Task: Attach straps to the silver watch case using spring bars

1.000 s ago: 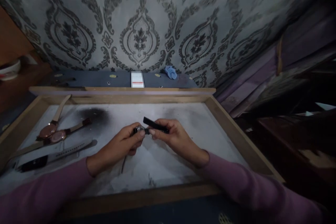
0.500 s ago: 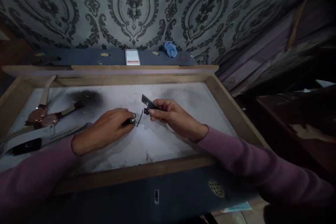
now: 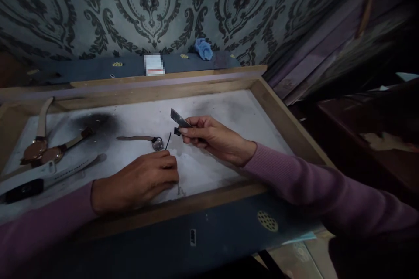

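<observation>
In my right hand (image 3: 218, 139) a flat grey knife blade (image 3: 179, 117) is pinched, its slanted end pointing up and left. Just below it a small black piece (image 3: 177, 131) sticks out at the thumb tip; its kind is unclear. My left hand (image 3: 140, 181) is closed low over the tray floor, knuckles up; its fingertips are hidden. Beyond its fingers lies a small wristwatch (image 3: 157, 144) with a thin brown strap (image 3: 137, 138) stretched to the left. A short black strip (image 3: 168, 141) is beside the watch, between the two hands.
The shallow wooden tray (image 3: 288, 117) has raised sides. At its left lie rose-gold watches (image 3: 35, 150) and a white-strapped watch (image 3: 24, 191) with a black face. A blue crumpled cloth (image 3: 203, 49) and a white box (image 3: 154, 64) sit behind the back rim.
My left hand has let go of the small watch and moved down toward me, leaving it on the tray floor. The right hand still holds the blade. The view has shifted slightly.
</observation>
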The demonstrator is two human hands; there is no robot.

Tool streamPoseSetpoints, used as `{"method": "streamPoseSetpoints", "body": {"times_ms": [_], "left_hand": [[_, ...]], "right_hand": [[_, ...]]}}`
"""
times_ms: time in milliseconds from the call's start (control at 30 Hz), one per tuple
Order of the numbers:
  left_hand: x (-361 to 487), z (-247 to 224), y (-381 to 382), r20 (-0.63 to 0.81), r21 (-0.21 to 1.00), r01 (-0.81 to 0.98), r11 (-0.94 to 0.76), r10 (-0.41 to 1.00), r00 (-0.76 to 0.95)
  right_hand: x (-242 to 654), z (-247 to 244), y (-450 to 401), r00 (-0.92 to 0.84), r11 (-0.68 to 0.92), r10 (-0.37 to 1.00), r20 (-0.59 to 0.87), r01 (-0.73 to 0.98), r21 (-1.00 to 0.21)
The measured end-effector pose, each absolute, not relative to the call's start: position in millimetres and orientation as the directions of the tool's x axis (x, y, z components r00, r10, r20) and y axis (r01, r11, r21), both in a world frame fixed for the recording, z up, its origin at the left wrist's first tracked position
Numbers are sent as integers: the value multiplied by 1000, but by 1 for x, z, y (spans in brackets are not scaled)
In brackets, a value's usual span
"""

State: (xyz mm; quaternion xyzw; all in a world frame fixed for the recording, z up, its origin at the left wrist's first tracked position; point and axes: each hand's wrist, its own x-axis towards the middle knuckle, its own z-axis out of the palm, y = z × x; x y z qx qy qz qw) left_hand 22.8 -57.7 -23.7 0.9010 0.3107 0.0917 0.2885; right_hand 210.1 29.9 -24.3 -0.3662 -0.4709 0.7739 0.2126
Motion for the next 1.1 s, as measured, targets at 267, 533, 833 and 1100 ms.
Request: {"method": "streamPoseSetpoints", "body": {"times_ms": [267,533,833,1100], "left_hand": [[28,-38,-53,10,589,505,-630,631,776],[33,-30,-58,-35,499,520,-693,584,811],[34,-31,-66,62,598,593,-540,769,637],[39,-15,-47,-130,990,64,122,984,122]], "right_hand": [[212,-25,32,-649,-493,667,-364,-18,-870],[211,-27,34,-652,-526,653,-385,-25,-850],[210,-28,35,-644,-572,658,-389,-93,-815],[208,-26,32,-655,-590,655,-377,-131,-797]]}}
